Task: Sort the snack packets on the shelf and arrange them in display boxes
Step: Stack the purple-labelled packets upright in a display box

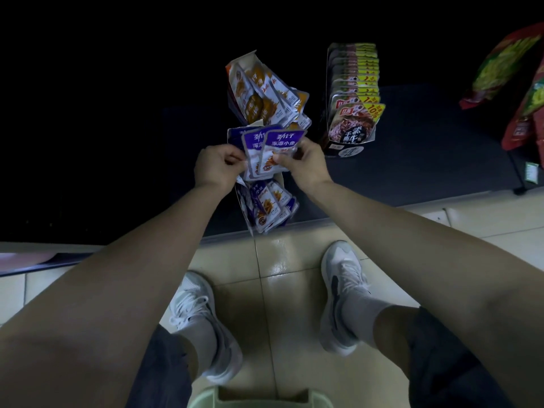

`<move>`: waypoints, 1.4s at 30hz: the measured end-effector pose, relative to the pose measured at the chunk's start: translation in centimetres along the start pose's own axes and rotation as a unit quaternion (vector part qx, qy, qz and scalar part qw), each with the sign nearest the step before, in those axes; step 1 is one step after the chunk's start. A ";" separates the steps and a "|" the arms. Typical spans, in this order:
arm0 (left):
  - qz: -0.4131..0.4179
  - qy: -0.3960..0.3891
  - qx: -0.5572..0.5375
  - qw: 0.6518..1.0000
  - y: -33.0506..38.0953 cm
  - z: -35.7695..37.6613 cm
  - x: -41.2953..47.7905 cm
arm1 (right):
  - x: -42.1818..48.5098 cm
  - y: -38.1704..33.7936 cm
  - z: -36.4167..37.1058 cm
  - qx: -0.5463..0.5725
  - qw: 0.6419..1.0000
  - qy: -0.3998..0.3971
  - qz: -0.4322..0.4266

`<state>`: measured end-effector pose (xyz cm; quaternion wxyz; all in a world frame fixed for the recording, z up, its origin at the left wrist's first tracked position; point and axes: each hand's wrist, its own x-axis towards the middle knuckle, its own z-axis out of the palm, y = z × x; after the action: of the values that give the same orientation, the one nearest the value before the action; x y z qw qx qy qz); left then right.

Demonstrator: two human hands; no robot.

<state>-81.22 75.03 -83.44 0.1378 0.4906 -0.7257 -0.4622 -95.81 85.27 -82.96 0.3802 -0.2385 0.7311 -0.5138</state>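
Observation:
Both my hands hold a small fan of purple-and-white snack packets [269,151] above the dark shelf. My left hand [217,166] pinches the left edge of the fan, my right hand [303,164] grips its right side. Under the fan, at the shelf's front edge, stands a purple display box [266,207] with several of the same purple packets lying loose in it. Behind it, an orange display box [265,95] holds untidy orange-and-white packets. To the right, a black display box [350,101] carries a neat row of dark packets with yellow corners.
Red-and-green snack bags [509,69] hang or lie at the far right. The shelf [426,160] is low and dark, its left part lost in shadow. My feet in white shoes [344,295] stand on pale floor tiles. A pale green basket rim [262,397] shows at the bottom.

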 end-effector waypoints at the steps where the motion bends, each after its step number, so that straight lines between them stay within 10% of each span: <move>1: 0.003 0.005 0.006 1.000 0.0 0.0 0.0 | 0.1 0.0 0.3 -0.018 1.000 -0.003 -0.009; 32: 0.156 0.056 0.178 0.970 0.5 -1.0 -1.9 | -1.0 0.7 1.5 -0.153 0.982 0.033 -0.107; 42: 0.162 -0.068 0.136 0.975 1.2 -1.0 -3.0 | -1.6 0.9 1.0 -0.190 0.981 -0.038 -0.035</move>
<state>-79.82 77.16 -81.14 0.0926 0.3484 -0.8594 -0.3627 -94.03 86.16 -83.49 0.3373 -0.3512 0.7914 -0.3696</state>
